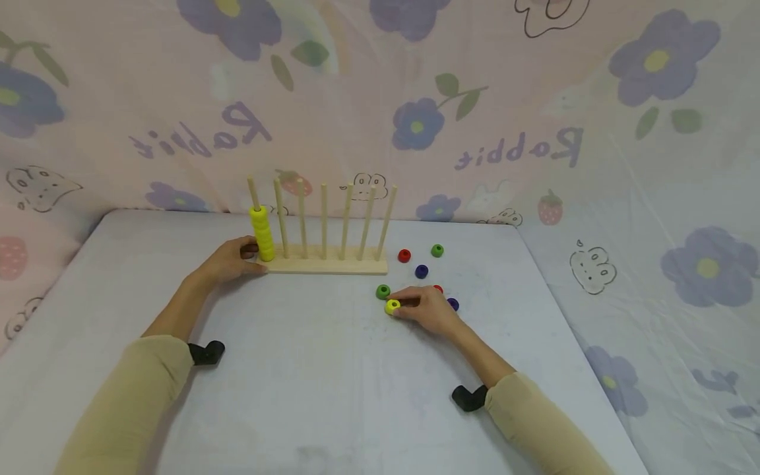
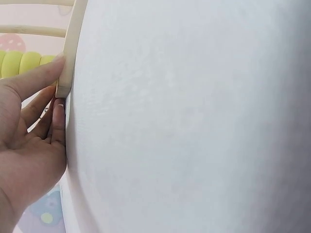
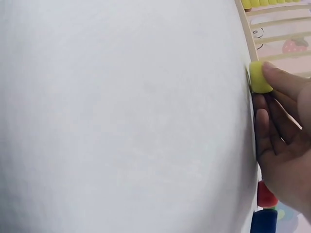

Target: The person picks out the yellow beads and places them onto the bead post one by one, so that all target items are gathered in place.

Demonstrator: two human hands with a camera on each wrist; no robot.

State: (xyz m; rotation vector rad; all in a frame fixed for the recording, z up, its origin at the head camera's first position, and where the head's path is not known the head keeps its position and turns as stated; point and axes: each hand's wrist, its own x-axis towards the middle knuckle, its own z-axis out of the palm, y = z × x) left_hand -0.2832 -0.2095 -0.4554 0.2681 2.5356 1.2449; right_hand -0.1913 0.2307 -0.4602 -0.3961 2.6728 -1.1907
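Note:
A wooden peg rack (image 1: 326, 266) stands at the back of the table, with several upright pegs on its base. Yellow beads (image 1: 262, 234) are stacked on its leftmost peg, whose top sticks out above them. At that end, my left hand (image 1: 233, 259) holds the base; the left wrist view shows the thumb against its front face and fingers at the end and behind. My right hand (image 1: 429, 309) pinches a loose yellow bead (image 3: 260, 77) between thumb and fingers, at the tabletop right of the rack. Close beside this bead lies a green bead (image 1: 382, 291).
Right of the rack lie a red bead (image 1: 404, 255), a second green bead (image 1: 437, 250) and a blue bead (image 1: 421, 271). Another red bead (image 3: 267, 193) and another blue bead (image 3: 264, 222) sit by my right hand, partly hidden in the head view. A printed cloth (image 1: 356, 86) hangs behind the white table (image 1: 309, 389).

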